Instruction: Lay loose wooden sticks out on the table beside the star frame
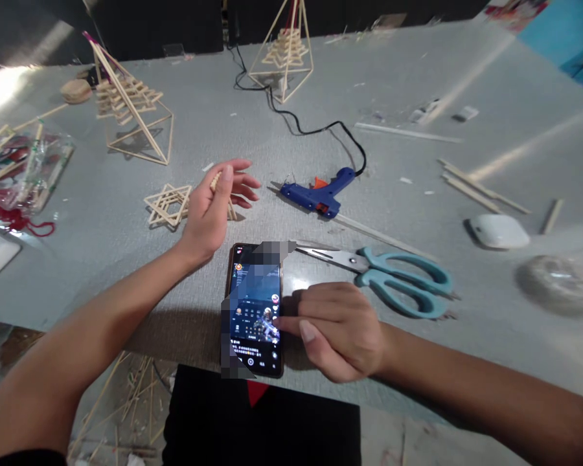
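Note:
My left hand [214, 210] is raised over the table with its fingers loosely spread and curved. A small stack of thin wooden sticks [216, 181] shows in the crook of its thumb, its far part hidden by the palm. Beside that wrist lies a star-shaped stick frame [169, 206]. A smartphone [255, 310] lies face up at the table's near edge, its screen lit and partly blurred out. From its right side, my right hand [342, 330] touches the screen with an outstretched index finger; the other fingers are curled in with nothing in them.
Light-blue-handled scissors [401, 278] and a blue glue gun [315, 194] lie right of the phone. Stick pyramids [136, 116] stand at the back, near a black cord [296, 123]. A plastic bag [26, 168] is left; a white case [498, 231] and tape roll [554, 281] are right.

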### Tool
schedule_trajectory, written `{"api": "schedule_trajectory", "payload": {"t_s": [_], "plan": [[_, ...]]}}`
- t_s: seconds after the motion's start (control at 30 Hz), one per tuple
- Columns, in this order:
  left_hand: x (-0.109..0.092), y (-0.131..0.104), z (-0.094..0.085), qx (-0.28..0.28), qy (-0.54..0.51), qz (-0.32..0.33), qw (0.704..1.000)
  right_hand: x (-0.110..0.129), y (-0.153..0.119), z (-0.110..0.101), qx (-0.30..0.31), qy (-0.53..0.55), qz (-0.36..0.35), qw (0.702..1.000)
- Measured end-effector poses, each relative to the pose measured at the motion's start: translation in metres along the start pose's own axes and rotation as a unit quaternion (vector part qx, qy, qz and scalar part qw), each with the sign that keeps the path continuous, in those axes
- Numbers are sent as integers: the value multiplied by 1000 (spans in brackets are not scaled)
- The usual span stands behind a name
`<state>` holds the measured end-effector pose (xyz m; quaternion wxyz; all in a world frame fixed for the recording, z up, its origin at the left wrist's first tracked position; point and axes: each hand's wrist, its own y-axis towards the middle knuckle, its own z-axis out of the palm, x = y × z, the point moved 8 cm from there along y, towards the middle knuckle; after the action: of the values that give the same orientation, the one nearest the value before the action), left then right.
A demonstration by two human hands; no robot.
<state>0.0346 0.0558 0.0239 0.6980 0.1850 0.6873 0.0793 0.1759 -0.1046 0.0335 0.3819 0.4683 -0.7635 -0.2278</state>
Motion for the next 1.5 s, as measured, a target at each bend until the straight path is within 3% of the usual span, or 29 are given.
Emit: {"api": "schedule_trajectory", "payload": {"t_s": [0.17,0.6,1.03,1.5], "plan": [[1,-2,3,20,18,-7,1000,1,1,0,1,1,-4,1000],[2,2,-9,-47,12,21,999,1,0,0,-5,8,-2,1000],[12,8,-13,-40,2,-5,999,1,1,1,-2,-3,4,1000],[9,8,-10,-26,-133,-36,990,0,0,1,0,-3,5,1000]]}}
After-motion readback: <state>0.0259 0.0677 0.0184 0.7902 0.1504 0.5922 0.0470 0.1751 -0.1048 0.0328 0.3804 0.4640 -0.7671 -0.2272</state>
